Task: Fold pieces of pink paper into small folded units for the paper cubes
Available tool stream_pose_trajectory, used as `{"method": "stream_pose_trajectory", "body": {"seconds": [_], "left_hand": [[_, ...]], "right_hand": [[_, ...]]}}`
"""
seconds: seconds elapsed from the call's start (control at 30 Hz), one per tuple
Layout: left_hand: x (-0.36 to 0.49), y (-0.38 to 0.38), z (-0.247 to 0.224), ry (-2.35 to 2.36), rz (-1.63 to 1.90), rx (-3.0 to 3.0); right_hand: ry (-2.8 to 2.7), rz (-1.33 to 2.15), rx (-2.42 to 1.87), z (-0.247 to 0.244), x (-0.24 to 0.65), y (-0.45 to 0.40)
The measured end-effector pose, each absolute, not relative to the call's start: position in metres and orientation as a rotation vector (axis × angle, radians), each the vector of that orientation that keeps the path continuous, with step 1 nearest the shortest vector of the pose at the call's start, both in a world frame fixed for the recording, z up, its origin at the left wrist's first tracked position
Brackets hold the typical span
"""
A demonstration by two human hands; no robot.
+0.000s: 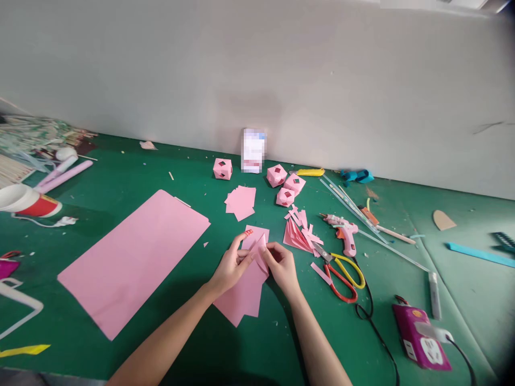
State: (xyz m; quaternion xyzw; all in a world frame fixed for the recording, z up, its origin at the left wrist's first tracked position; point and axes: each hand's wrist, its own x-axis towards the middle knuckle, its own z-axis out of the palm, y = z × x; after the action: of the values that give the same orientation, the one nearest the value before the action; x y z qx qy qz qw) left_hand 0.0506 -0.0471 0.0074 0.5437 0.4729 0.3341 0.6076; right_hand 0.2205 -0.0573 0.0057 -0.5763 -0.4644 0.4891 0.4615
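Both hands pinch one small folded piece of pink paper (262, 252) over the middle of the table. My left hand (232, 268) grips its left side, and my right hand (281, 264) grips its right edge. Beneath them lie larger pink paper sheets (252, 297), overlapping. Just beyond sits a stack of pink paper squares (242, 202). To the right of my hands are folded pink papers (295, 236) with loose strips, and scissors (341, 276) with one red and one yellow handle.
A large pink sheet (132, 262) lies left. Folded paper cubes (277, 176) and a phone-like screen (253, 150) stand near the wall. A pink glue gun (344, 233), yellow cutter (309, 172) and purple power box (422, 338) lie right. A paper cup (28, 199) is tipped over at left.
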Motion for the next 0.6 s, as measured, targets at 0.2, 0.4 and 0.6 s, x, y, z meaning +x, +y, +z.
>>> {"method": "stream_pose_trajectory", "body": {"seconds": [0.2,0.4,0.6], "left_hand": [[0.052,-0.0483,0.0089,1.082,0.766,1.221],[0.0521,-0.0481,0.0091,1.07,0.754,1.242],[0.0521,-0.0492,0.0094,1.1,0.751,1.241]], "right_hand": [[-1.092,1.23,-1.417,0.0026,0.2196,-0.0563],[-1.088,1.235,-1.44,0.0005,0.2183,-0.0566],[-1.076,1.275,-1.398,0.0043,0.219,-0.055]]}}
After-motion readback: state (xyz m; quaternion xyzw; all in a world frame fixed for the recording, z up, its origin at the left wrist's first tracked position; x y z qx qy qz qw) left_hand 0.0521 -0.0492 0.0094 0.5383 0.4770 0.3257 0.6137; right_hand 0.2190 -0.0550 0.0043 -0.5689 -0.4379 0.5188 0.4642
